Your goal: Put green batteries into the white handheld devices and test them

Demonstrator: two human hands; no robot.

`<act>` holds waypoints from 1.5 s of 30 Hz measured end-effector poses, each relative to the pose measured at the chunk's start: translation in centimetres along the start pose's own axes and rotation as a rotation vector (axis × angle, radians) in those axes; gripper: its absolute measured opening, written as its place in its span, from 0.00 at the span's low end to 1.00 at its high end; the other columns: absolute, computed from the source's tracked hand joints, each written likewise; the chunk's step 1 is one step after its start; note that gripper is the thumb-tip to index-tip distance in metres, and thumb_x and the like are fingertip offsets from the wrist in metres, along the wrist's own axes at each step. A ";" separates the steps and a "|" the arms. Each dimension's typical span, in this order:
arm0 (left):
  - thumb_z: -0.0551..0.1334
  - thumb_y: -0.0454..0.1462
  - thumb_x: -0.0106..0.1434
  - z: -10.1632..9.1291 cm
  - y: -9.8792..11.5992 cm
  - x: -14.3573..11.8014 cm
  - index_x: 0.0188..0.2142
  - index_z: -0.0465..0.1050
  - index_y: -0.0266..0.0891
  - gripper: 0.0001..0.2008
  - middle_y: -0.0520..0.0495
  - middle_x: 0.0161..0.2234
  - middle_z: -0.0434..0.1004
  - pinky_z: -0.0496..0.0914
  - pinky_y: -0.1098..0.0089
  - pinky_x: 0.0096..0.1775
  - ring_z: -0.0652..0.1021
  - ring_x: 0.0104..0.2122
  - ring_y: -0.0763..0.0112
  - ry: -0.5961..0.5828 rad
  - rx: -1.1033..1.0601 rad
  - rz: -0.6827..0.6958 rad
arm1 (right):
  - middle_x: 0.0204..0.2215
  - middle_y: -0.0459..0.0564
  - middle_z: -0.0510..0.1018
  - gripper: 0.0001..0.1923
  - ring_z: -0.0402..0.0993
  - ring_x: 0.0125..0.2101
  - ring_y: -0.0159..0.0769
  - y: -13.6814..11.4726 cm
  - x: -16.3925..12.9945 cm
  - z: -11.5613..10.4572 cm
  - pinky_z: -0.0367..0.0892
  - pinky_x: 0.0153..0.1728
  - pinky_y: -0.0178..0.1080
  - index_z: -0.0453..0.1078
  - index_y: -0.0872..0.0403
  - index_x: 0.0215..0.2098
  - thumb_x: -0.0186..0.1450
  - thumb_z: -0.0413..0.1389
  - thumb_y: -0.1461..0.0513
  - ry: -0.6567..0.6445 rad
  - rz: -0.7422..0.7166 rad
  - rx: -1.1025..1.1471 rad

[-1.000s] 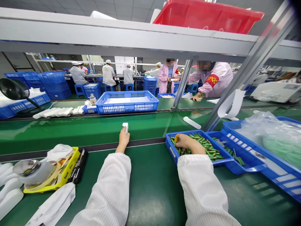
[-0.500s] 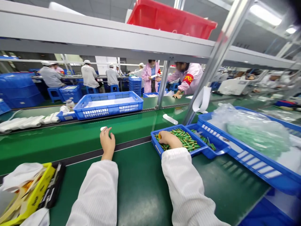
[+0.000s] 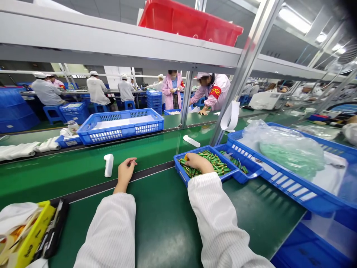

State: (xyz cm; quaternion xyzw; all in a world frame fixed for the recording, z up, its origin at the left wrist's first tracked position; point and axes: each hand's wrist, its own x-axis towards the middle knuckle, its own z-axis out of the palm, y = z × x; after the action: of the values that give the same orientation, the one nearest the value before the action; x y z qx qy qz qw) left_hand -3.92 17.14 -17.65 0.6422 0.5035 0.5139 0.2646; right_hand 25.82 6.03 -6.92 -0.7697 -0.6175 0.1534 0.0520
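Since the green cells [image 3: 212,163] look small, rigid and smooth-skinned, they should be light but apt to roll or slip, so pinching one at mid-length seems safest. They lie heaped in the small blue tray [image 3: 181,172], where the right hand [image 3: 198,162] curls over them, fingers closing on some. The left hand [image 3: 125,172] rests loosely spread, empty, beside a white plastic piece [image 3: 108,165] on the belt.

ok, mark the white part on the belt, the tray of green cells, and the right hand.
white part [image 3: 108,165], head view, mid-body.
tray of green cells [image 3: 178,166], head view, near-left rim.
right hand [image 3: 198,162], head view, back of hand.
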 end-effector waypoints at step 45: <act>0.57 0.36 0.65 0.1 -0.4 0.1 0.42 0.76 0.35 0.11 0.48 0.32 0.79 0.70 0.64 0.44 0.78 0.35 0.67 -0.069 0.145 -0.014 | 0.24 0.42 0.71 0.13 0.67 0.22 0.26 1.4 0.6 -1.5 0.64 0.23 0.29 0.62 0.53 0.31 0.55 0.63 0.61 0.465 -0.268 1.733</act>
State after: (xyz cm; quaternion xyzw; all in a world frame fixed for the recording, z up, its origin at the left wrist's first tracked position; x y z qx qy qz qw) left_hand -4.01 17.41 -18.00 0.6735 0.5345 0.4518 0.2379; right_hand 27.68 6.49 -6.03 -0.3942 -0.3439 0.3977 0.7538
